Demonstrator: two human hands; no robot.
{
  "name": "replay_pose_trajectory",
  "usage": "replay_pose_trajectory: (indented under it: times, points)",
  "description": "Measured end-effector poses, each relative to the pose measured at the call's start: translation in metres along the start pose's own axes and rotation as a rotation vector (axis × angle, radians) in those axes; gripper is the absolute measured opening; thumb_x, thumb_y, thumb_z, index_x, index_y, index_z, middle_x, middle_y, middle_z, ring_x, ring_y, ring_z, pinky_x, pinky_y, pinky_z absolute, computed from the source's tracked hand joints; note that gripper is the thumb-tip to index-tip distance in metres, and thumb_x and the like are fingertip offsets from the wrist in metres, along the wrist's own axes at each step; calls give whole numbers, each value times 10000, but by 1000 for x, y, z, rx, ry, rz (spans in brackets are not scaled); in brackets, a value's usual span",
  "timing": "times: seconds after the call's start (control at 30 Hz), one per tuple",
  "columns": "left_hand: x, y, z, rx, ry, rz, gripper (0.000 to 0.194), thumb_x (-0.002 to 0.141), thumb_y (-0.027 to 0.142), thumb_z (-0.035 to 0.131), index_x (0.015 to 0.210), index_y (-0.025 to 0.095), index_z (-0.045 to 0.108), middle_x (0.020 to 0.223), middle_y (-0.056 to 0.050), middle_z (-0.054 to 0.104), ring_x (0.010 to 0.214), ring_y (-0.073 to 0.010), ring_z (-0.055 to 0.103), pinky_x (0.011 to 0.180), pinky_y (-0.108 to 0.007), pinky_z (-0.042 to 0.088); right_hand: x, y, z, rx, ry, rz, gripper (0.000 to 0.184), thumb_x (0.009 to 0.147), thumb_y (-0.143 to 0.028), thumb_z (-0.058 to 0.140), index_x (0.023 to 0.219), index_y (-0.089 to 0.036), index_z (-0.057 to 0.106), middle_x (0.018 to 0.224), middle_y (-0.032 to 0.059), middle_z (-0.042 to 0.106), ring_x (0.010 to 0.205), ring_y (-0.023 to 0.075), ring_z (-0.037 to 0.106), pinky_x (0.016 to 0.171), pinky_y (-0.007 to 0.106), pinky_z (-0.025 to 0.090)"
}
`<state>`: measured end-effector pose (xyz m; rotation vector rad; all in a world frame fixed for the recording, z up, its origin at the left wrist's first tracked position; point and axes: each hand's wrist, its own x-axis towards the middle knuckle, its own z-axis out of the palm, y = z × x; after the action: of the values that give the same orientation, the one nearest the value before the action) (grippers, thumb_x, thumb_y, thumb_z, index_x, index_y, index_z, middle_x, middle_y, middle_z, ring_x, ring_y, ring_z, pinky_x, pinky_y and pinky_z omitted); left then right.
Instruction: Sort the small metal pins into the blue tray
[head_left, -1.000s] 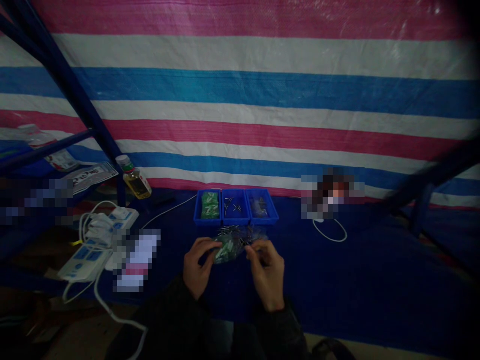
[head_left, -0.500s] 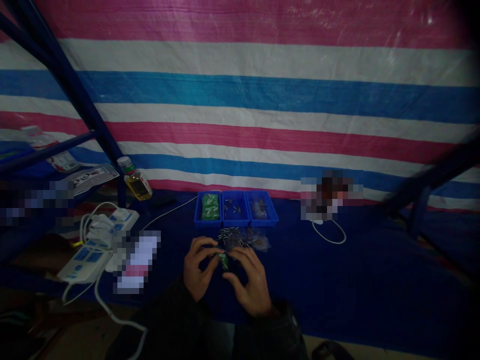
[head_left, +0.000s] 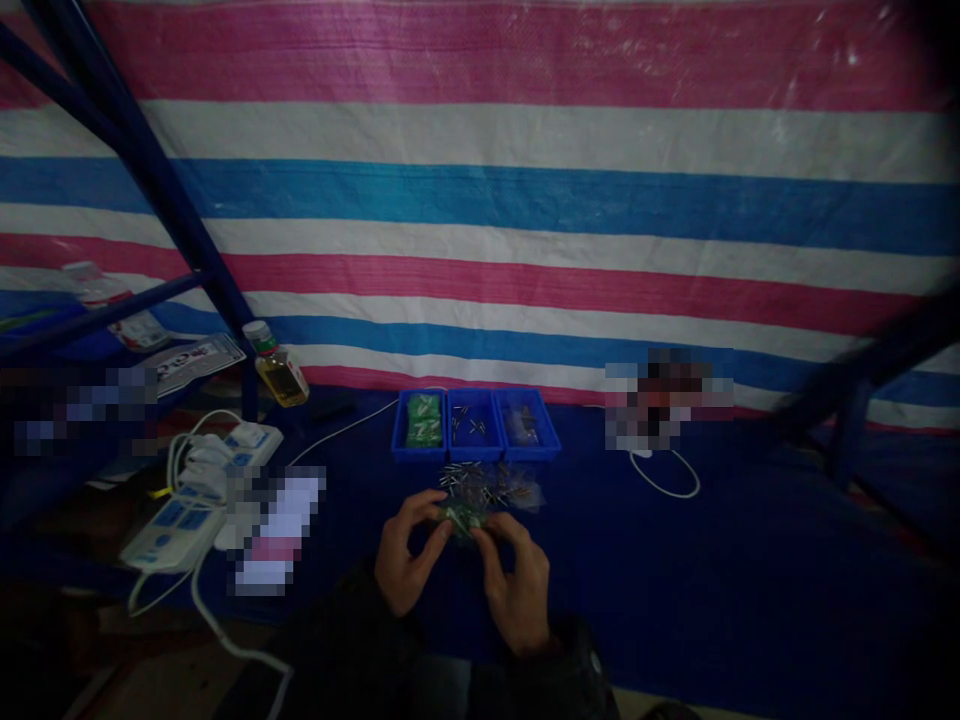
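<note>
Between my two hands is a small green plastic packet [head_left: 463,517]. My left hand [head_left: 407,560] pinches its left side with thumb and fingertips. On the opposite side, the fingers and thumb of my right hand [head_left: 517,580] are closed on it. What the packet contains is too dark to make out. Just beyond it lie a pile of short metal pins [head_left: 459,474] and some small clear plastic bags [head_left: 521,488]. Behind these stand three joined blue trays: the left tray [head_left: 397,452] holds green packets, the middle tray [head_left: 474,453] a few pins, the right tray [head_left: 551,448] clear bags.
Power strips [head_left: 169,530] with plugs and white cables lie at the left, beside a blurred-out flat item [head_left: 281,530]. A bottle of yellow liquid [head_left: 281,378] stands at the back left. Blue metal posts flank the table [head_left: 675,590]; a striped sheet [head_left: 525,230] hangs behind.
The green packet has gone from a bunched upright shape to lying wider between my fingers. My right hand has shifted slightly right and down. The whole view has moved slightly.
</note>
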<state>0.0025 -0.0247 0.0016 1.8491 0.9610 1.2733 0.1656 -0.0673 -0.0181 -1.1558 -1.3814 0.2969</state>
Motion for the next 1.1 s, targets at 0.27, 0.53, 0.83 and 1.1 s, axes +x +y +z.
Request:
replay_pose_trajectory:
  times: [0.27,0.53,0.83,1.1]
  points:
    - [5,-5,-3,54,-55,15,338,1023,203,457,1258,243,696,1249,-99,688,950,-211,703,836,-339,568,8,-8,-8,14,-78,-19,290,1016,-145,480,1161,-224,718,1049,79,762,948,221,747,831,341,618]
    - [9,-6,-7,195,72,130,102,918,253,683,926,230,783,938,-79,679,973,-252,629,856,-386,525,9,-12,-7,6,-79,25,211,983,-162,525,1053,-220,715,918,53,732,802,196,715,717,305,575]
    - [2,-6,2,84,171,34,108,889,268,720,943,185,677,911,-44,704,802,-180,690,722,-286,566,8,-6,-2,-24,-65,67,130,1001,-210,540,1033,-208,666,1004,71,685,921,202,665,787,316,539]
    - [5,-2,-5,112,-35,33,272,1009,212,521,1164,225,743,1124,-103,709,1058,-241,678,932,-378,546,7,-5,-4,0,-56,72,188,1016,-200,502,1090,-216,674,965,60,717,869,195,692,760,307,552]
